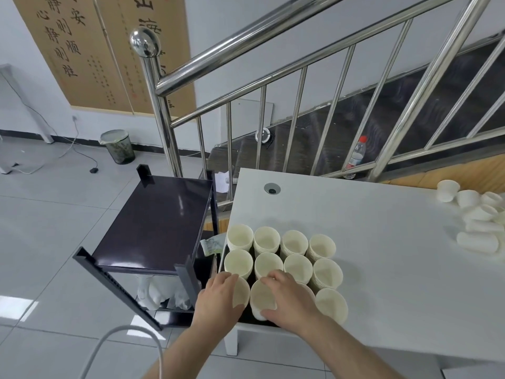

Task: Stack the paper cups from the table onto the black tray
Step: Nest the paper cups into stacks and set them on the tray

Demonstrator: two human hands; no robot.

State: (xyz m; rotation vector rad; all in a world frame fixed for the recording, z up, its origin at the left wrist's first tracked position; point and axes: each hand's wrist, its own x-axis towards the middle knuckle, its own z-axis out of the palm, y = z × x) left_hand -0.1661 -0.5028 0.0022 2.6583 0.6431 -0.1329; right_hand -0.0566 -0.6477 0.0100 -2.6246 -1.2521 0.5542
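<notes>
A: What colours are the paper cups (pixel 266 239) at the surface's near left corner?
B: Cream inside, white outside, on a black tray (pixel 247 318).
A: And the surface (pixel 382 242)?
B: Plain pale grey-white. The loose cups (pixel 476 242) at its right edge are white. The cart (pixel 155 222) beside its left edge is glossy dark purple-black.
</notes>
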